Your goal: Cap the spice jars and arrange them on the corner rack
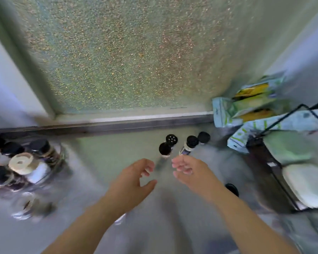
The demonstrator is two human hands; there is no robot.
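Two black-capped spice jars stand on the grey counter near the window ledge, one (165,150) in front of my left hand (134,180) and one (190,144) just beyond my right hand (189,170). Behind them are a black shaker lid with holes (171,139) and another black cap (203,137). Both hands hover open a little short of the jars, fingers spread, holding nothing. The black wire corner rack (275,165) stands at the right. The picture is blurred by motion.
A cluster of several jars (22,162), mostly black-capped and one with a cream lid, sits at the left. Blue-green food packets (246,110) lean in the right corner. A black lid (232,188) lies by my right forearm. White pads (308,184) fill the rack's shelf.
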